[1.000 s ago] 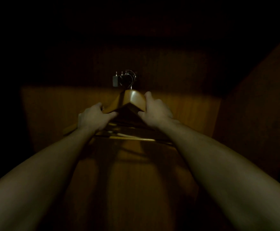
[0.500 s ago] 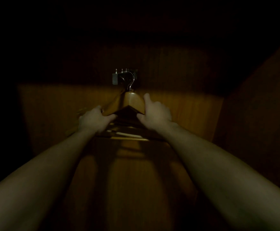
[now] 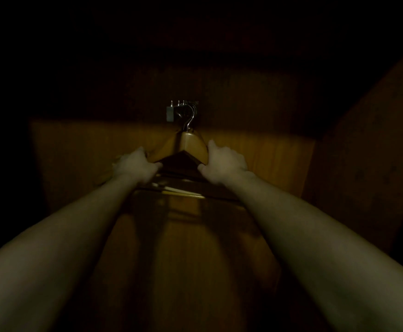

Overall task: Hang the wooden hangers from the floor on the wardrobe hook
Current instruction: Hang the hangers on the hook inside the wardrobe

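Observation:
A bunch of wooden hangers (image 3: 191, 144) hangs inside a dim wardrobe, their metal hook wires (image 3: 189, 119) curled over the wardrobe hook (image 3: 180, 109) on the back panel. My left hand (image 3: 135, 166) grips the left shoulders of the hangers. My right hand (image 3: 224, 164) grips the right shoulders. The lower bars of the hangers (image 3: 181, 191) show pale between my wrists. Whether the wires rest fully on the hook is hard to tell in the dark.
The wardrobe's wooden back panel (image 3: 255, 159) is lit in a band and dark above. A wooden side wall (image 3: 368, 152) closes the right. The left side is black.
Both hands have lifted the hangers slightly up and toward the hook, and the wire hooks now sit over the wardrobe hook. The hands' grip is unchanged.

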`<act>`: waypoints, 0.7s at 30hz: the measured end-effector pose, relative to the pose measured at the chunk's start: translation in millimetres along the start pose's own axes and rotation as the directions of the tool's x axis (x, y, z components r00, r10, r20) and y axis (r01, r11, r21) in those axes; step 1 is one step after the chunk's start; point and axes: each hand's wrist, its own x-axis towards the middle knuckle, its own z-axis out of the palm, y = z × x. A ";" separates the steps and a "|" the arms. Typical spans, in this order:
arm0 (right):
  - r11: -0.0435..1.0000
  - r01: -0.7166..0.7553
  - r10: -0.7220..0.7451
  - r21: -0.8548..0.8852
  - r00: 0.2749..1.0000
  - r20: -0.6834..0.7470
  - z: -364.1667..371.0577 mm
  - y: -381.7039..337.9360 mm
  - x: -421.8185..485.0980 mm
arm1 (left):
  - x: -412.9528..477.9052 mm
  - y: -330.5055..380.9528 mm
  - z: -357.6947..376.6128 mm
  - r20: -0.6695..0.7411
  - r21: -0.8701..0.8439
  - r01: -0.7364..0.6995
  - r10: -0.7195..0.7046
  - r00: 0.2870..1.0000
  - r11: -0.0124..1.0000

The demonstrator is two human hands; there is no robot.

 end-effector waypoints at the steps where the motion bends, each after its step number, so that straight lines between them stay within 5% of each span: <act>1: 1.000 -0.011 0.011 -0.005 1.000 0.014 -1.1 1.1 -1.7 | -2.2 -2.1 -2.4 0.002 0.000 -0.001 0.001 1.000 1.000; 13: 0.998 -0.055 0.058 0.028 0.990 -0.132 6.8 -0.5 -44.7 | -44.6 -30.0 -11.7 -0.031 0.094 -0.080 0.083 0.996 0.992; 21: 0.990 0.119 -0.120 0.074 0.993 0.004 10.3 -58.6 -68.1 | -110.3 -55.6 -52.6 -0.052 0.134 0.003 0.004 0.999 0.991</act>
